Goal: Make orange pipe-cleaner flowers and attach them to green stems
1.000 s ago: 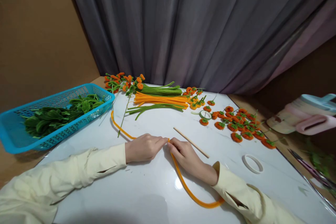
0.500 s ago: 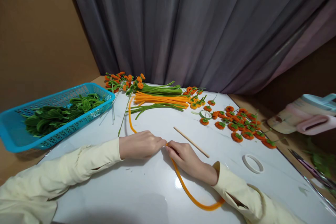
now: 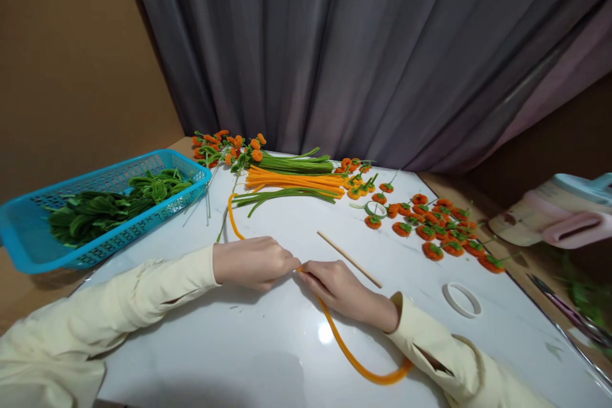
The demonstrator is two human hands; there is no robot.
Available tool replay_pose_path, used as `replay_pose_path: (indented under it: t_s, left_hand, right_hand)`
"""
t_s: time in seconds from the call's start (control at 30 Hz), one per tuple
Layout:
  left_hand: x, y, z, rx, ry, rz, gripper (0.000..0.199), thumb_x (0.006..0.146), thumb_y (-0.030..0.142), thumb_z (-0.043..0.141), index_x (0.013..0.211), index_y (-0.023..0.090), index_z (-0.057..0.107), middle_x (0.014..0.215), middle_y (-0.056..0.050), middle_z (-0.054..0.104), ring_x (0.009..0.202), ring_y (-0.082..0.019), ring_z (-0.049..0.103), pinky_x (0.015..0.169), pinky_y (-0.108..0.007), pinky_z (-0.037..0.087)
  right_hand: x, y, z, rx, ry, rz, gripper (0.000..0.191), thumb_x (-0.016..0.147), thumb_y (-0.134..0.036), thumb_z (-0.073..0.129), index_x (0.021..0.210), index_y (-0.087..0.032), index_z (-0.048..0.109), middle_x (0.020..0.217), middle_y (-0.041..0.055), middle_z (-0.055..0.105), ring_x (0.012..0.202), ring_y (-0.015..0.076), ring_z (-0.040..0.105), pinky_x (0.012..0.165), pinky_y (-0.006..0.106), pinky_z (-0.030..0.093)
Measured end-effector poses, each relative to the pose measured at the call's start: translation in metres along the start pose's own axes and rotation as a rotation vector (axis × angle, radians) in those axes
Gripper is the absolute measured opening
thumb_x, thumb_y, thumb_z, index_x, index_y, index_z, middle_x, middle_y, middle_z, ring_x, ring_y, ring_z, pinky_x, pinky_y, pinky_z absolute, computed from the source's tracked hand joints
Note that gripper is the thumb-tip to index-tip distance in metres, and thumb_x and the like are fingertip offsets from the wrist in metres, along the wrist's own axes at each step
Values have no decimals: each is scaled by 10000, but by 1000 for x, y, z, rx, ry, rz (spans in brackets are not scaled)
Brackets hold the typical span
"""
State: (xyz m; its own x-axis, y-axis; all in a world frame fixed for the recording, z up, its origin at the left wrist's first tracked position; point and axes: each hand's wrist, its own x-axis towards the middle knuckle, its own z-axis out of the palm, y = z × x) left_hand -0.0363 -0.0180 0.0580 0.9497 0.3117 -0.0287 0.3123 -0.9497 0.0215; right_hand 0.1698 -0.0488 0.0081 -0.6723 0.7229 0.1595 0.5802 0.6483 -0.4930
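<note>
Pinching orange stem (image 3: 381, 379) between fingers of left hand (image 3: 258, 262) and right hand (image 3: 340, 292), left of wooden stick (image 3: 349, 259): best worked in small, even moves to avoid kinking.

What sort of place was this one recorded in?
Probably a flower-crafting workspace, whether at home or in a studio is unclear: the white marbled table holds bundled orange pipe cleaners and fuzzy orange flower heads.
</note>
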Motion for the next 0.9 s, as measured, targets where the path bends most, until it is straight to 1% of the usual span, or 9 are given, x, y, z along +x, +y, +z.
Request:
replay_pose_path:
  t_s: [0.17,0.27,0.33,0.47,0.53,0.63,0.77,0.9]
  left_hand:
    - [1,0,-1,-41,-54,7,157,709,33,497,786,168,523,701,-30,633,549,-174,557,487,-272,324]
    - [1,-2,1,-103,-62,16,135,754,53,493,778,177,539,705,-20,639,560,-163,555,496,-265,321]
    - [1,-4,4,-160,-43,29,132,795,76,482,780,186,554,704,-11,645,570,-155,561,506,-256,326]
    - [2,-7,8,-307,5,43,163,839,102,469,828,203,596,742,0,669,609,-139,587,536,-229,351]
    - [2,-9,9,-346,9,31,163,849,116,471,822,200,608,762,-5,676,638,-137,599,556,-221,360]
    - [3,-11,9,-373,-6,-6,160,867,145,471,849,191,624,802,-20,681,700,-143,613,597,-215,372]
    - [4,-13,8,-413,-9,-67,182,880,155,454,925,187,627,878,-27,688,765,-148,621,644,-208,389]
    - [3,-12,7,-418,5,-81,187,881,171,445,945,183,620,902,-28,686,785,-148,622,662,-206,396]
  right_hand:
    - [0,1,-4,-4,-33,-81,253,950,-271,338,841,-167,541,700,29,589,584,115,503,555,218,338]
    - [0,1,-4,9,-36,-93,214,936,-262,376,864,-163,551,733,35,603,615,115,519,565,214,349]
    - [0,0,-4,51,-29,-74,176,914,-253,417,839,-163,548,714,19,586,598,101,498,554,201,348]
    - [0,0,-2,101,-2,-47,118,864,-251,482,792,-166,521,623,-27,493,520,77,394,503,186,318]
    - [0,0,0,85,43,-83,124,864,-239,468,777,-165,515,610,-31,473,507,74,368,496,190,304]
    - [0,1,2,60,100,-122,162,881,-223,431,767,-159,527,606,-21,479,498,74,366,490,194,296]
    - [-1,1,3,48,104,-103,211,896,-227,415,739,-154,536,595,-16,483,497,72,373,493,191,305]
    - [-1,1,3,30,108,-99,232,896,-231,419,697,-156,512,590,-17,483,495,70,368,498,192,307]
